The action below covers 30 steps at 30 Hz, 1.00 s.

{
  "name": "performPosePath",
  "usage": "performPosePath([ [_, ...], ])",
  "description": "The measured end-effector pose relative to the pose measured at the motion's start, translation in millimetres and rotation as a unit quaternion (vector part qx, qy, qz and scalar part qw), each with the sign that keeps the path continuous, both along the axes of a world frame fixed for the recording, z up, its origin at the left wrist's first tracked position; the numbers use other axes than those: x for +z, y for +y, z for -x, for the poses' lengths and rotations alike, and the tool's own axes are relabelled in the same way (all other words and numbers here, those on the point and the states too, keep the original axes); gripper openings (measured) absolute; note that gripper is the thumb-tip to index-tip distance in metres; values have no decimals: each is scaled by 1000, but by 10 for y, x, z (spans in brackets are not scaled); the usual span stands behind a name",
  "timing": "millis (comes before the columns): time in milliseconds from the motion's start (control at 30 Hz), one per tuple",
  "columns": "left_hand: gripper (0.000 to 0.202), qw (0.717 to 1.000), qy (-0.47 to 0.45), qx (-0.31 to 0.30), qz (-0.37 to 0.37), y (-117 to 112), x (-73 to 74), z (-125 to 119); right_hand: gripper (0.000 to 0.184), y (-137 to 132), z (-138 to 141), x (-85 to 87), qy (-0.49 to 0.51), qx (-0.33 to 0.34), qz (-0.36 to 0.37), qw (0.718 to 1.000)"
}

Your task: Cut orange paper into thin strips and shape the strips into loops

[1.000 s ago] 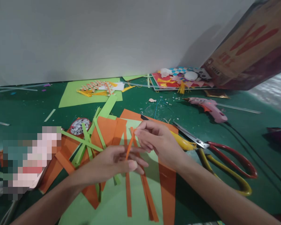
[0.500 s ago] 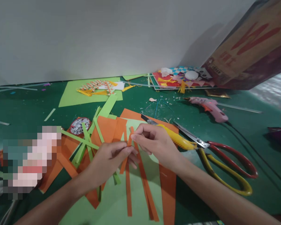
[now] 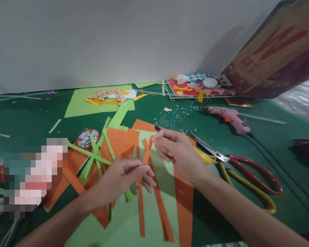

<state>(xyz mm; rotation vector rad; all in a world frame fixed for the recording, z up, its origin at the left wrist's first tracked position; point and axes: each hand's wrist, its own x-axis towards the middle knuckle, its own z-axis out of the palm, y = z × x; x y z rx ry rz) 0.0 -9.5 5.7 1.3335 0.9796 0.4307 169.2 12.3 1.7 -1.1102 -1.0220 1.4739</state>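
Your left hand (image 3: 131,175) pinches one orange strip (image 3: 147,155) between thumb and fingers, over the pale green sheet (image 3: 123,228); your right hand (image 3: 176,152) holds its far end in narrowed fingertips. The strip's long axis points away from you, leaning right. Three loose strips (image 3: 142,219) lie on the sheet; one pair of scissors (image 3: 224,158) sits right of it, one glue gun (image 3: 239,124) farther off.

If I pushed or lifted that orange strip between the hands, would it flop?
Probably somewhat: the orange strip looks thin and narrow, so it may bend easily. It's likely very light, since the left hand and right hand merely pinch it.
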Motion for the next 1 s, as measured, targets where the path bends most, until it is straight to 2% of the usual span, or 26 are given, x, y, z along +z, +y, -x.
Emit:
performPosePath([
  [367, 29, 1000, 6, -13, 4, 8, 15, -25, 36, 62, -77, 2, -3, -60, -22, 998],
  [1000, 40, 999, 33, -23, -24, -55, -77, 15, 34, 64, -80, 7, -5, -59, -18, 998],
])
